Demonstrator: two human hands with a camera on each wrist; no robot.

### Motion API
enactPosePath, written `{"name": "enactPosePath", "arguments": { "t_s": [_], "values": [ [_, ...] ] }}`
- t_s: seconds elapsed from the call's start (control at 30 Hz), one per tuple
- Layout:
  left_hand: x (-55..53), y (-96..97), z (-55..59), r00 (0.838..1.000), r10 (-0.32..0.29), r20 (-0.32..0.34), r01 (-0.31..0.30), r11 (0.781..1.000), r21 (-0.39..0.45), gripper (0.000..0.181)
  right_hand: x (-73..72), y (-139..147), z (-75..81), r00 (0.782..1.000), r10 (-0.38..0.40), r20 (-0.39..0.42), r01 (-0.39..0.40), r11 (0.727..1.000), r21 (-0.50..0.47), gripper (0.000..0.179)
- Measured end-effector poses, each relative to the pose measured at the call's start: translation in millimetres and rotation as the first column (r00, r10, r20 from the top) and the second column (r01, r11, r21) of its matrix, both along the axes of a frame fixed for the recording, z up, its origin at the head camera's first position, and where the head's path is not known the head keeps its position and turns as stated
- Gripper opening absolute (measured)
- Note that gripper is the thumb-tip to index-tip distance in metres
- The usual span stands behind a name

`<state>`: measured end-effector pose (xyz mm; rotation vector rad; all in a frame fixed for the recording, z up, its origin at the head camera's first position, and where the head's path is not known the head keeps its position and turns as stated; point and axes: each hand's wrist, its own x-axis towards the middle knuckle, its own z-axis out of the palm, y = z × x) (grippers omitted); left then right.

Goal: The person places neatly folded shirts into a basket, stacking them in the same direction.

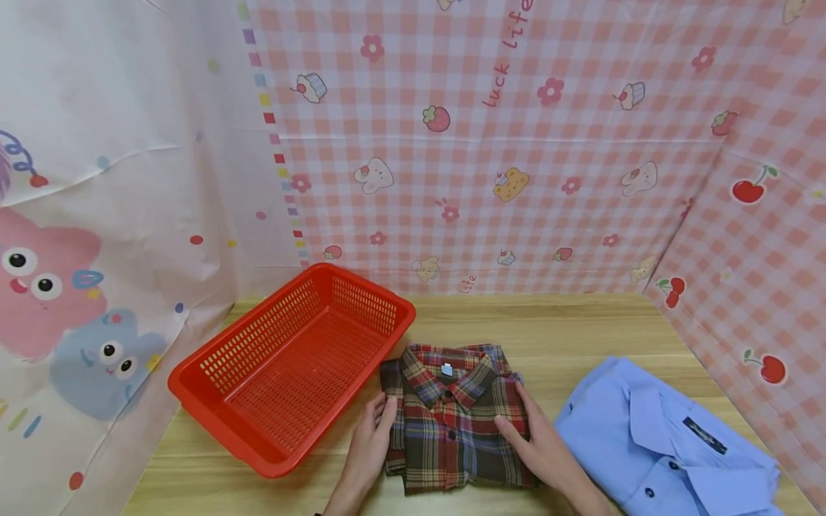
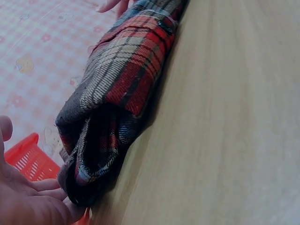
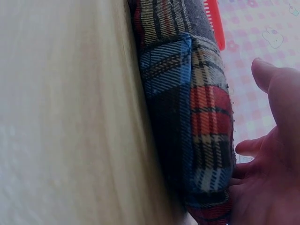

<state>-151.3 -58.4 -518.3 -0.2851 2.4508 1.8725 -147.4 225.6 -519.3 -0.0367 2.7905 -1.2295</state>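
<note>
A folded plaid shirt (image 1: 452, 437) in red, black and cream lies on the table with its collar at the far end. My left hand (image 1: 373, 437) is at the shirt's left side; its fingers touch the folded edge in the left wrist view, the thumb standing apart. On the opposite side is my right hand (image 1: 538, 444), fingers along the right edge and thumb over the front in the head view. The right wrist view shows fingers (image 3: 248, 147) against the thick folded side, partly hidden behind the cloth.
A red plastic basket (image 1: 290, 466) with slotted walls stands left of the plaid shirt, nothing inside it. To the right lies a folded light blue shirt (image 1: 645, 459) with dark buttons. Patterned cloth walls (image 1: 477, 150) border the wooden table (image 1: 555, 322) behind and at both sides.
</note>
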Motion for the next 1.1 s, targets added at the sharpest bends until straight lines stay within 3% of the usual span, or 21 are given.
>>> {"name": "enactPosePath", "arguments": {
  "t_s": [0.4,0.53,0.7,0.87,1.1],
  "values": [
    [-4.2,-5.6,4.1,0.996,0.020,0.083,-0.025,0.998,0.060,0.084,1.8,-2,6.4,0.998,-0.065,-0.001,0.065,0.997,-0.051,0.082],
    [-3.7,-6.2,2.1,0.996,-0.032,0.079,0.021,0.990,0.138,0.081,1.0,-1,6.1,0.997,-0.082,0.015,0.083,0.993,-0.082,0.080],
    [-3.7,-3.9,-0.6,0.993,-0.106,0.057,0.089,0.964,0.250,0.079,-1.3,-2,4.9,0.995,-0.095,0.039,0.100,0.984,-0.147,0.076],
    [-6.2,-3.5,-2.0,0.992,-0.112,0.065,0.090,0.957,0.276,0.081,-4.3,-2,4.3,0.991,-0.114,0.071,0.130,0.951,-0.281,0.072],
    [-8.6,-0.7,-6.5,0.986,-0.140,0.086,0.104,0.937,0.334,0.081,-5.7,-2,2.8,0.977,-0.154,0.148,0.208,0.852,-0.480,0.072]
  ]
}}
